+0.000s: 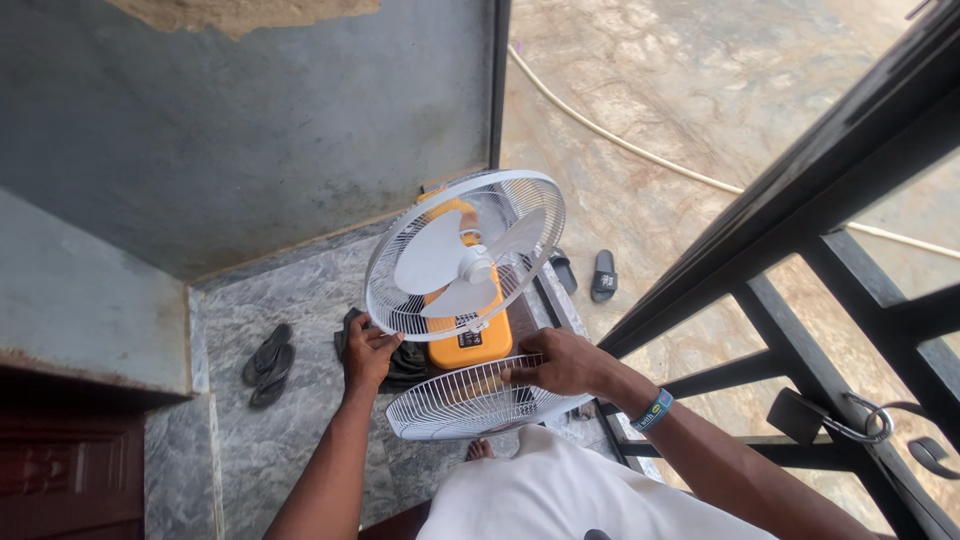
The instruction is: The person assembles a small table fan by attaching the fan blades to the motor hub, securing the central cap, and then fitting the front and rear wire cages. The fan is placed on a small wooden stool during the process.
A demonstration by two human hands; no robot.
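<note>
Both bare forearms reach up from the bottom of the frame toward its centre. The left hand (368, 352) curls with its fingers bent, and the right hand (562, 362) lies palm-down, fingers spread, just right of centre.

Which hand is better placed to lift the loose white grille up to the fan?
Probably the right hand: it already rests on the loose front grille. The left hand grips the rear guard's rim, steadying the fan.
</note>
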